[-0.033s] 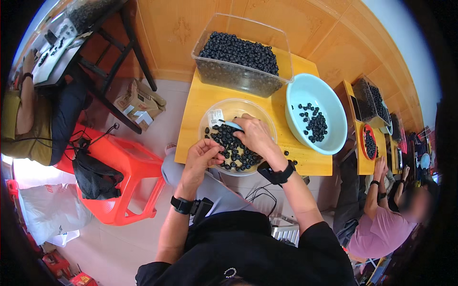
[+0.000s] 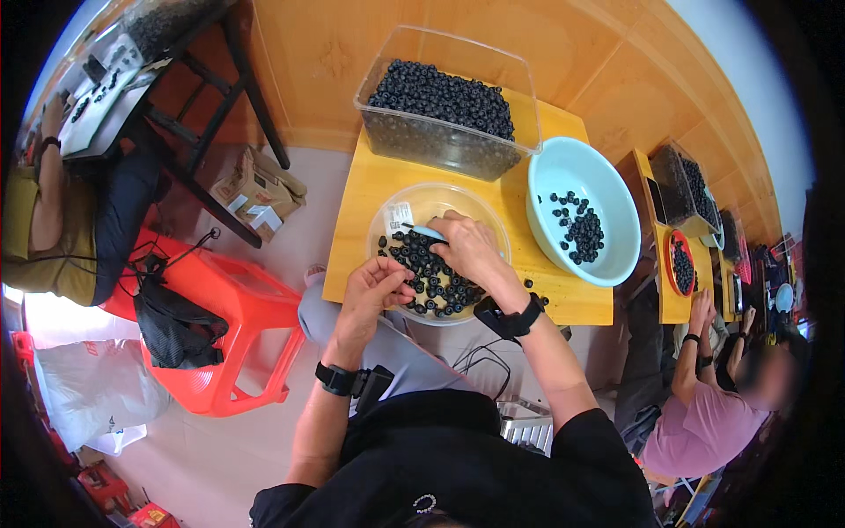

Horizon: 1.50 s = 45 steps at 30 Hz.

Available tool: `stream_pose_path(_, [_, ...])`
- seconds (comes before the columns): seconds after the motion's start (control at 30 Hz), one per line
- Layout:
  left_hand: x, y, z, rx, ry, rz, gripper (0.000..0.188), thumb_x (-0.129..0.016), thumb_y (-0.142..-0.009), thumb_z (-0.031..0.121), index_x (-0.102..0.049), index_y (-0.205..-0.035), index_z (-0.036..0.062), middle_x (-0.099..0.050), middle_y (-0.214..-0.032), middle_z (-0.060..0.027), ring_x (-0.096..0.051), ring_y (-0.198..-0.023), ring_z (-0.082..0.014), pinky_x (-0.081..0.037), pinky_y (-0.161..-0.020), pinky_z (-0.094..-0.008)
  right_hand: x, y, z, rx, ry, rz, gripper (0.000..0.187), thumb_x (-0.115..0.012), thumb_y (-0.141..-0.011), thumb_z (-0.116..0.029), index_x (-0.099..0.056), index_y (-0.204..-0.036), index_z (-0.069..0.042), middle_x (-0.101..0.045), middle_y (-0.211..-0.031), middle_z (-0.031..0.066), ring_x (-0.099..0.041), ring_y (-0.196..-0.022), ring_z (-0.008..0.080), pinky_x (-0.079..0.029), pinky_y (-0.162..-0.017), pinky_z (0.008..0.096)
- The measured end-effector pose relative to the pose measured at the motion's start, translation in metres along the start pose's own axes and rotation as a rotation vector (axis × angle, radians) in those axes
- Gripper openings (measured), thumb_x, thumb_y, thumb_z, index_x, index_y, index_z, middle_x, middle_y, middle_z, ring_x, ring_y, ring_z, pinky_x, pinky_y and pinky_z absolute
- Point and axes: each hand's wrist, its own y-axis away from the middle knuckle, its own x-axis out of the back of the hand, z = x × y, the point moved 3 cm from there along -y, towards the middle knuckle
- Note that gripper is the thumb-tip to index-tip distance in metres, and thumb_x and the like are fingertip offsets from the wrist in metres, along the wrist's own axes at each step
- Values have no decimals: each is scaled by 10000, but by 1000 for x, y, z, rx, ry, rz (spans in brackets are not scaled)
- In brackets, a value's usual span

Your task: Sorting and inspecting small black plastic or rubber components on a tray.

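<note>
A round clear plastic tub (image 2: pixel 480 195) holds several small black ring-shaped parts (image 2: pixel 449 295). My right hand (image 2: pixel 468 251) is over the tub, closed round a slim tool with a light-blue handle (image 2: pixel 427 232). The tool's dark tip points left, near a white label on the tub. My left hand (image 2: pixel 365 295) is at the tub's near-left rim, thumb and fingertips pinched together. Whatever lies in that pinch is too small and covered to make out. Black bands circle both wrists.
A clear bin (image 2: pixel 440 154) heaped with black parts stands at the back of the yellow table (image 2: pixel 352 238). To the right, a pale-blue basin (image 2: pixel 563 167) holds more. Left are a red stool (image 2: pixel 233 282) and a cardboard box (image 2: pixel 260 189). People work at tables on both sides.
</note>
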Motion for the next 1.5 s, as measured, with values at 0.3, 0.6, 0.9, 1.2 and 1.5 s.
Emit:
stream_pose_path(0.3, [2, 1, 0, -6, 19, 5, 117, -595, -871, 115, -559, -961, 49, -644, -936, -82, -620, -715, -91, -531, -667, -231, -11, -10, 12, -12, 5, -197, 193, -653, -719, -80, -638, -910, -59, -627, -898, 160, -601, -886, 359, -478, -764, 451])
stream_pose_path(0.6, [-10, 5, 7, 4, 63, 0, 249, -608, -859, 104, -554, -1086, 16, -636, -986, -96, -637, -828, -141, -530, -759, -261, 4, 13, 3, -93, -657, -300, 190, -635, -730, -62, -635, -914, -12, -609, -720, 56, -577, -691, 142, -446, -659, 274])
stream_pose_path(0.9, [-21, 2, -12, 76, 337, -169, 255, -583, -879, 76, -560, -1126, 16, -629, -989, -65, -634, -828, -122, -547, -754, -255, 17, 40, -24, 41, -784, -195, 203, -656, -767, -77, -628, -950, 8, -539, -782, 8, -479, -685, 73, -388, -612, 218])
stream_pose_path(1.2, [-21, 4, -12, 154, 502, -141, 252, -598, -868, 74, -566, -1110, 11, -629, -950, -86, -623, -824, -124, -537, -751, -229, 32, 73, -29, -9, -642, 143, 239, -553, -860, -123, -602, -1048, 18, -591, -849, 119, -583, -737, 223, -447, -647, 311])
stream_pose_path(1.5, [-27, 5, -14, 163, 565, -212, 194, -581, -878, 57, -588, -1069, 19, -640, -867, -58, -640, -771, -117, -553, -719, -239, 24, 95, -40, 23, -334, 216, 220, -577, -857, -183, -630, -1023, -49, -616, -766, 107, -605, -590, 275, -466, -527, 354])
